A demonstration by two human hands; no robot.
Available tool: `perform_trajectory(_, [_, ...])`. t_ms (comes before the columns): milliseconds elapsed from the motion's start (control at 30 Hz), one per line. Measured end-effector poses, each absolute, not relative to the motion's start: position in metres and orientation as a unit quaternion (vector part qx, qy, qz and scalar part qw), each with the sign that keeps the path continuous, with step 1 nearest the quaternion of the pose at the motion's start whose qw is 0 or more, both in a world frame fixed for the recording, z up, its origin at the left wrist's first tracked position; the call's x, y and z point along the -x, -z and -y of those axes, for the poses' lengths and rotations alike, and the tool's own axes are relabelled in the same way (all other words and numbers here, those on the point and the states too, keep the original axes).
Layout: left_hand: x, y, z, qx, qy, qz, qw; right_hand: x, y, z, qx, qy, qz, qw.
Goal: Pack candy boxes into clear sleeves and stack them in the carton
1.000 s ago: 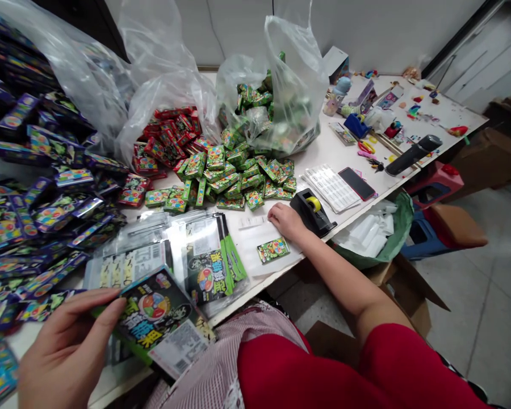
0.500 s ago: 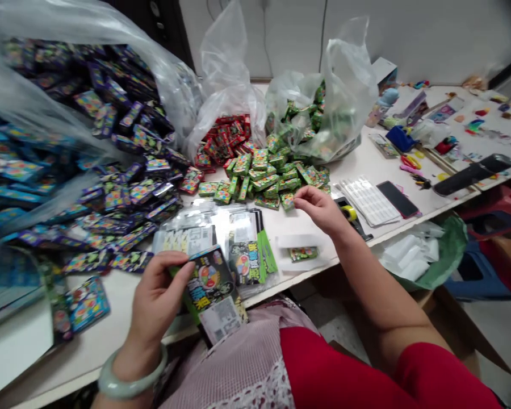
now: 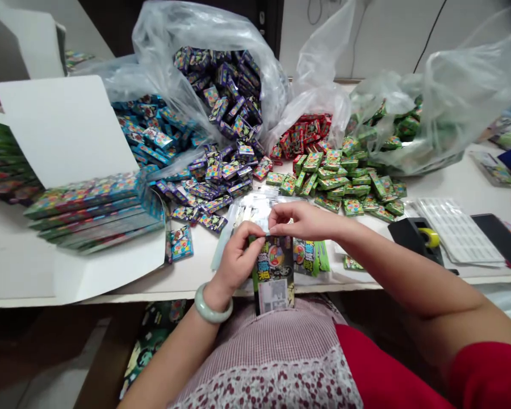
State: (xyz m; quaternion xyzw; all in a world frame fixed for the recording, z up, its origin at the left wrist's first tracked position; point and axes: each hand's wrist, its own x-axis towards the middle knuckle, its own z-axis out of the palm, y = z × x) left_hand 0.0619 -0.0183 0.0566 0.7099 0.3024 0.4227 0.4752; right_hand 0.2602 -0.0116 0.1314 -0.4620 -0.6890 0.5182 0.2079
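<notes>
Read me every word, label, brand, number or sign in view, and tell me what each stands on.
"糖果", apparently: sideways on the dark packet in the hands; the characters before it are blurred.
White panel on that packet: print too small to read.
Packet on the table: large characters, partly hidden, unclear.
Green boxes: too small to read.
White sheets: illegible.

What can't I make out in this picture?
All in the head view:
Black packet's top edge: covered by the left hand and right hand.
Print on its white label: too small to read.
Small green box: partly behind the right forearm.
Dark phone: cut off by the picture's right edge.
</notes>
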Motion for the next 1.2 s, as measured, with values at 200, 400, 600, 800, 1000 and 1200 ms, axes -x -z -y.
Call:
perform_trajectory(200, [-0.062, -0.056, 0.015, -0.7, -0.423, -0.294, 0.494, -0.261, -0.131, 0.01, 0.47, -0.531, 0.681, 0.185])
perform_trajectory(400, [-0.065, -0.053, 0.019, -0.703, -0.427, -0.288, 0.49, -0.265, -0.131, 0.006, 0.463, -0.511, 0.712, 0.135])
perform_trajectory(600, [-0.066, -0.052, 0.019, -0.705, -0.434, -0.281, 0.486, -0.264, -0.13, 0.006, 0.47, -0.528, 0.694, 0.134])
perform_trajectory(800, [-0.071, -0.052, 0.022, -0.694, -0.445, -0.319, 0.466, -0.261, -0.127, 0.006, 0.483, -0.53, 0.682, 0.144])
perform_trajectory(1000, [-0.072, -0.053, 0.024, -0.698, -0.444, -0.345, 0.443, -0.258, -0.122, 0.005, 0.503, -0.531, 0.665, 0.148])
perform_trajectory(1200, [-0.068, -0.052, 0.023, -0.718, -0.441, -0.337, 0.419, -0.251, -0.114, 0.003, 0.537, -0.619, 0.551, 0.16])
